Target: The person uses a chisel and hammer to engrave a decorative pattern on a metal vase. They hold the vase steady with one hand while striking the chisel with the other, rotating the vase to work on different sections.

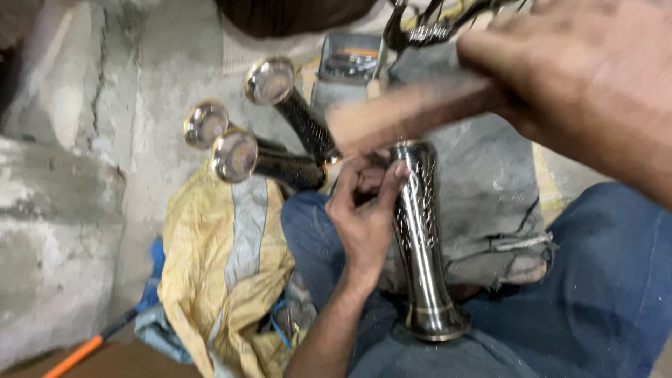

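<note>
**Metal vase steadied across the lap, wooden handle raised over it**

From my feed I see the left hand [364, 210] wrapped around the upper part of a tall engraved metal vase [418, 238], its grip narrow: the fingers curl in tight at the vase's mouth end and the thumb presses against the patterned side. The vase lies tilted across my blue-trousered lap [602, 280], its flared foot nearest the camera and its mouth pointing away, resting against a grey cloth [490, 182] spread over the knees.

The right hand [581, 91] sits high in the upper right, very close to the lens and blurred. Its grip is clenched on a wooden handle [413, 108] that stretches leftward and ends just above the vase's mouth. I cannot tell what sits at the handle's far end, since motion blur smears it.

Beyond the left hand, three more metal vases [280, 133] of the same kind lie together on the concrete floor [126, 105], round feet turned up toward me. A yellow sack with a grey stripe [224, 266] lies just beside my left knee. A small open metal box [350, 59] holding tools sits farther off, near the top.
</note>
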### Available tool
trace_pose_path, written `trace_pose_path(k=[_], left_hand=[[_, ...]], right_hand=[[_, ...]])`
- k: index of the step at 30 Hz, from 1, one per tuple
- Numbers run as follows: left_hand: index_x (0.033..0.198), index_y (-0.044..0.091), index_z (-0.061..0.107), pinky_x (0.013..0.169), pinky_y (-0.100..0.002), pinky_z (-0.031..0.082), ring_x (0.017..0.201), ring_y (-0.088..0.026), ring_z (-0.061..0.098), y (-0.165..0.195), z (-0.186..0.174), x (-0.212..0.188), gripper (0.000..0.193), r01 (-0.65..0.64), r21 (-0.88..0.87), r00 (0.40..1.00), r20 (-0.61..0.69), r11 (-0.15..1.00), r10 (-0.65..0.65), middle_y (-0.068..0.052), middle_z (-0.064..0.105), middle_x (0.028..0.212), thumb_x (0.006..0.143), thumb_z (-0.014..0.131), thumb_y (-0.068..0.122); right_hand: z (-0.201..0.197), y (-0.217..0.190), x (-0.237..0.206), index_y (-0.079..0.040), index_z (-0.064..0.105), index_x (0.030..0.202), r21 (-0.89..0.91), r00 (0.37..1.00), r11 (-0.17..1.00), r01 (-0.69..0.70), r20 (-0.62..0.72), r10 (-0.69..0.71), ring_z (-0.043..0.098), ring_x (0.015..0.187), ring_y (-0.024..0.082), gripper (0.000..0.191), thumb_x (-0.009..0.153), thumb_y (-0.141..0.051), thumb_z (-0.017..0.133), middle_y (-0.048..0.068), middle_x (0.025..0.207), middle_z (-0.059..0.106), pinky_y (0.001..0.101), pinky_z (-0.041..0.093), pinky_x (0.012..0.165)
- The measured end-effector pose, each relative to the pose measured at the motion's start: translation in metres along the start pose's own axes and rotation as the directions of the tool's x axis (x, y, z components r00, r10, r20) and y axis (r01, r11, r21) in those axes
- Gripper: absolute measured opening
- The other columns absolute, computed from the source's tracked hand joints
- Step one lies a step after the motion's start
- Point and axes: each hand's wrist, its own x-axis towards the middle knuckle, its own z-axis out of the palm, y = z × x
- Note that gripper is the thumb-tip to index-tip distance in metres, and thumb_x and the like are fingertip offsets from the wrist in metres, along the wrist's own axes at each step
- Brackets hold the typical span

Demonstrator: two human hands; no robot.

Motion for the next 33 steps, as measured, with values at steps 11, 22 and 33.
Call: trace_pose_path(k=[11,22,33], left_hand=[[0.105,-0.001,0.067,0.067,-0.027,0.062,0.083,-0.016,0.075,-0.034,0.010,-0.019,0.016,-0.222,0.055,0.972,-0.070,0.973,0.226,-0.012,0.076,0.092,0.097,0.078,0.008],[0.104,-0.001,0.069,0.072,-0.030,0.062,0.084,-0.016,0.074,-0.030,0.006,-0.013,0.015,-0.266,0.068,0.963,-0.032,0.962,0.269,-0.009,0.075,0.090,0.097,0.078,0.009],[0.120,0.003,0.067,0.077,-0.026,0.063,0.084,-0.012,0.078,0.009,0.000,0.016,0.031,-0.130,0.075,0.978,0.174,0.989,0.115,-0.007,0.080,0.094,0.095,0.081,0.014]], right_hand=[[-0.018,-0.015,-0.008,-0.033,0.071,0.119,-0.260,0.990,0.961,0.099,-0.069,-0.120,0.073,0.103,0.009,0.036,0.084,-0.040,0.065,-0.012,0.104,0.075,0.0281,0.054,0.088],[-0.027,-0.017,-0.011,-0.029,0.067,0.107,-0.300,0.996,0.953,0.048,-0.056,-0.068,0.073,0.093,0.009,0.026,0.083,-0.037,0.074,-0.010,0.098,0.074,0.0298,0.056,0.084],[0.018,0.005,-0.019,-0.011,0.066,0.104,0.112,0.995,0.990,-0.082,-0.052,0.088,0.070,0.075,0.022,0.023,0.090,-0.024,0.079,0.006,0.084,0.070,0.0363,0.054,0.070]])
